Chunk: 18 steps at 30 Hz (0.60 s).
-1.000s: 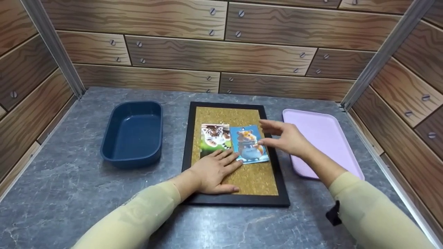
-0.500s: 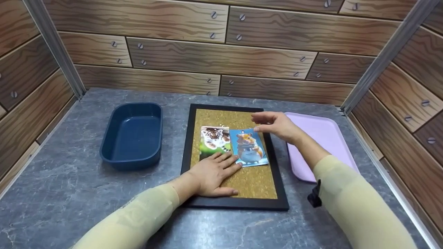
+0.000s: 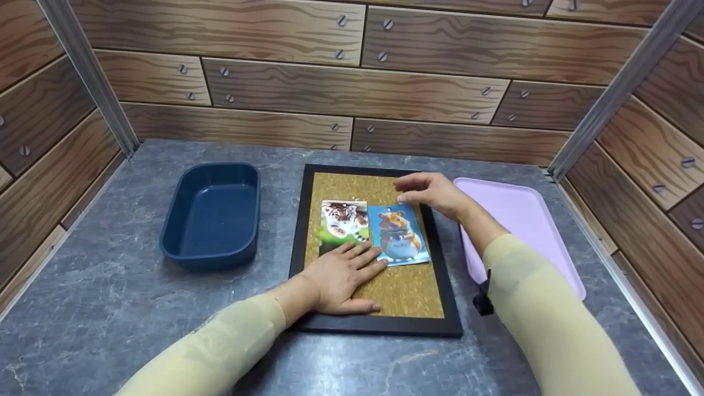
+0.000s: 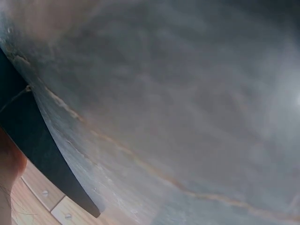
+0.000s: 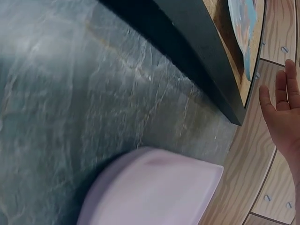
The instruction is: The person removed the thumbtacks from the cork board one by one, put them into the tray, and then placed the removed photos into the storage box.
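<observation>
A cork board [image 3: 410,294] in a black frame lies on the table. Side by side on its cork are a tiger picture [image 3: 344,220] and a blue hamster picture [image 3: 400,236]. Spread flat, my left hand [image 3: 342,279] rests on the lower cork, its fingers covering the tiger picture's bottom edge. Over the hamster picture's upper right corner is my right hand [image 3: 432,193], fingers loosely bent, thumb apart, no object visible between them. The right wrist view shows that hand [image 5: 283,110] with its fingers extended, beside the board's frame [image 5: 201,51].
To the left stands a deep dark blue bin [image 3: 212,220]. A flat lilac tray [image 3: 520,220] lies to the right, partly under my right forearm. Wood-patterned walls [image 3: 297,88] enclose the grey marbled table [image 3: 110,264] at the back and sides.
My right hand has moved up and left, from the hamster picture's right edge to its upper corner. My left hand has stayed flat on the board.
</observation>
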Each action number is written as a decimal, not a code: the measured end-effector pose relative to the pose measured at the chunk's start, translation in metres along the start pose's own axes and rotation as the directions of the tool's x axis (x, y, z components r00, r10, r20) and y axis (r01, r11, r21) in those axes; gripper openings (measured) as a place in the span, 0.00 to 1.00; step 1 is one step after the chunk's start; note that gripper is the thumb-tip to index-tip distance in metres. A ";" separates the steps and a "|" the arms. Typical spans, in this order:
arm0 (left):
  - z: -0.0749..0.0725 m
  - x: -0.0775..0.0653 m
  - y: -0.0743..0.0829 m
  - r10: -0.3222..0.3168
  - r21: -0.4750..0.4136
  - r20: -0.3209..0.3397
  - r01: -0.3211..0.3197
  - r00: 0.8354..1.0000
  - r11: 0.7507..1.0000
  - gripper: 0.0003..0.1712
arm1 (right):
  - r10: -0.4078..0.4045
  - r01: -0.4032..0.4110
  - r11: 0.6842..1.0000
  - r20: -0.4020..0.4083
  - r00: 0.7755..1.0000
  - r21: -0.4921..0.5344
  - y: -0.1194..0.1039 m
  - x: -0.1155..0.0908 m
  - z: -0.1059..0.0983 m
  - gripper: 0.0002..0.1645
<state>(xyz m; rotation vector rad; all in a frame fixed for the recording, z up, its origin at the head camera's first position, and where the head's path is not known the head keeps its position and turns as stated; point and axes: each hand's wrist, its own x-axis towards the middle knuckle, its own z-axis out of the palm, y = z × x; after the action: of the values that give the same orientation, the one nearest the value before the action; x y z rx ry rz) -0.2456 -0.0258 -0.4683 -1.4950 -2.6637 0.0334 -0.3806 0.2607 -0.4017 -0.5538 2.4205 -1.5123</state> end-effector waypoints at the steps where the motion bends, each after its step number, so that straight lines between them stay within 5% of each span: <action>1: 0.000 0.000 0.000 0.000 0.001 -0.003 0.000 1.000 1.000 0.52 | 0.003 -0.003 1.000 -0.005 1.000 0.005 0.001 0.001 0.001 0.30; 18: 0.000 -0.001 -0.001 0.011 0.019 -0.012 -0.011 1.000 1.000 0.52 | 0.038 -0.038 0.999 0.004 0.999 -0.031 0.023 0.015 0.006 0.30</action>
<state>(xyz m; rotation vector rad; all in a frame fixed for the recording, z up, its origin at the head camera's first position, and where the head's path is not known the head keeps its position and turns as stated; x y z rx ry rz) -0.2457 -0.0267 -0.4681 -1.4996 -2.6384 0.0495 -0.3960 0.2585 -0.4254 -0.5139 2.4413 -1.4594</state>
